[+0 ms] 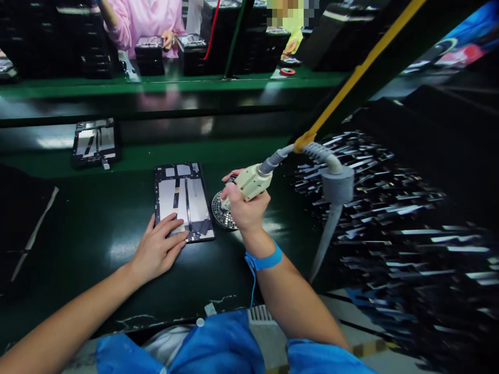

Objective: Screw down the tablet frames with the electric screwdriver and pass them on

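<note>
An opened tablet chassis (pixel 183 197) lies face down on the dark green bench in front of me. My left hand (pixel 159 248) rests flat on its near left corner, fingers stretched out. My right hand (pixel 245 206) is wrapped round a cream electric screwdriver (pixel 251 182), whose tip points down over a round perforated screw dish (pixel 220 212) just right of the tablet. A grey coiled hose (pixel 315 151) and a yellow cable (pixel 351 83) run up and right from the tool. A blue wrist strap (pixel 265 259) circles my right wrist.
Another open chassis (pixel 94 141) lies further back left on the belt. Stacks of black trays (pixel 390 218) fill the right side. Across the line, a person in pink (pixel 142 21) and another in yellow (pixel 290 23) work among black tray stacks.
</note>
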